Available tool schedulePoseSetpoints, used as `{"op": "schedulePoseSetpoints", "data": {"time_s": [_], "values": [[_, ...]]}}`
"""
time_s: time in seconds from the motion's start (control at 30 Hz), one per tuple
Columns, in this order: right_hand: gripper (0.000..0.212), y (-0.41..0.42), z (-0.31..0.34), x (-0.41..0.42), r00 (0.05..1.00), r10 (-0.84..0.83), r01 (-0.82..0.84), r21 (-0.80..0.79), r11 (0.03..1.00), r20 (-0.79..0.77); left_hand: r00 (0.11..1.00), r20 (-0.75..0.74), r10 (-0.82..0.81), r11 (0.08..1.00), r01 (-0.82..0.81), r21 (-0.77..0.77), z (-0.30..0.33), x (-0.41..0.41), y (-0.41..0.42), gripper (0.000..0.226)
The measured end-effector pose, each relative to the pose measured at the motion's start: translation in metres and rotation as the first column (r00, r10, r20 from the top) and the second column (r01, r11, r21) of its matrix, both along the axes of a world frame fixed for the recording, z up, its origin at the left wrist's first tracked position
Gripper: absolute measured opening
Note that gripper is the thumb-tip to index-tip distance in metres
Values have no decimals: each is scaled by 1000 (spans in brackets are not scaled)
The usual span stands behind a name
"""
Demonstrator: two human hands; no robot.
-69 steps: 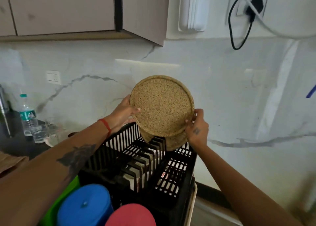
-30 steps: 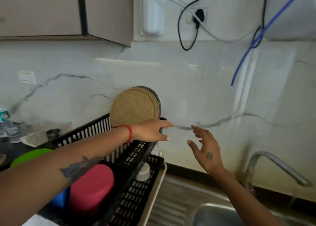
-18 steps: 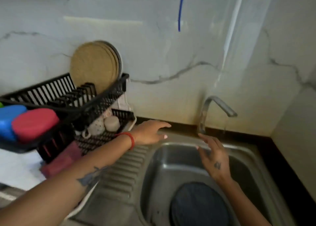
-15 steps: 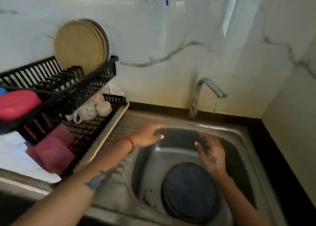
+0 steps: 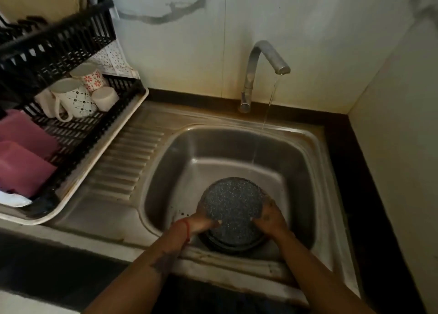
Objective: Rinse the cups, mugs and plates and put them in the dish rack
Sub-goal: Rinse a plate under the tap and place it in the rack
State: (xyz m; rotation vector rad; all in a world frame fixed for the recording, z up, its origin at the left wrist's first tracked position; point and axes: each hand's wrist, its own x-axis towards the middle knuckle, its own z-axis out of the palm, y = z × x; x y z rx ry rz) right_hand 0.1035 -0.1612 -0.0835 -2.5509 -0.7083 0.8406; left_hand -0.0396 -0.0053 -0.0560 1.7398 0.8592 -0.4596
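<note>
Speckled plate (image 5: pixel 233 198): dark, tilted up off further dark plates (image 5: pixel 233 242) stacked low in the sink (image 5: pixel 305 161).
Left hand (image 5: pixel 201 223): fingers curled on the plate's left edge.
Right hand (image 5: pixel 269 220): fingers pinched the right edge.
Tap (image 5: pixel 265 59): thin stream fell well behind the plate.
Advice: both rims should stay gripped and each face be turned under the stream.
Dish rack (image 5: pixel 71 114): left on the bench, mugs (image 5: pixel 73 97) lying inside; plate slots sat higher.
</note>
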Motion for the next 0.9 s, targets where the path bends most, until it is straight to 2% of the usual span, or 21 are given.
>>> {"op": "schedulePoseSetpoints", "data": {"time_s": [0.1,0.17,0.3,0.4,0.57,0.7,0.8,0.9], "values": [[94,5,-4,2,996,-38,37,-17,999,-76,994,-92,64,989,-75,-124,2,3,4,82],[87,7,-7,2,992,-74,73,-21,997,-102,987,-121,110,983,-126,-135,-2,4,7,77],[56,4,-9,7,957,-269,277,77,958,-107,973,-54,224,970,-228,-90,-9,4,12,71],[63,4,-8,10,928,-335,358,137,924,-165,961,-11,277,958,-277,-71,-17,4,14,63],[60,5,-10,15,893,-418,429,31,903,-166,934,-22,357,932,-355,80,-23,1,21,62],[61,2,-15,18,853,-482,492,4,870,-199,943,-45,330,934,-319,161,-26,-1,25,43],[53,1,-19,21,834,-510,518,-21,855,-212,941,-66,331,936,-319,152,-27,-2,27,37],[44,0,-21,20,786,-547,565,-25,825,-289,945,-80,318,941,-305,146,-28,-3,27,37]]}}
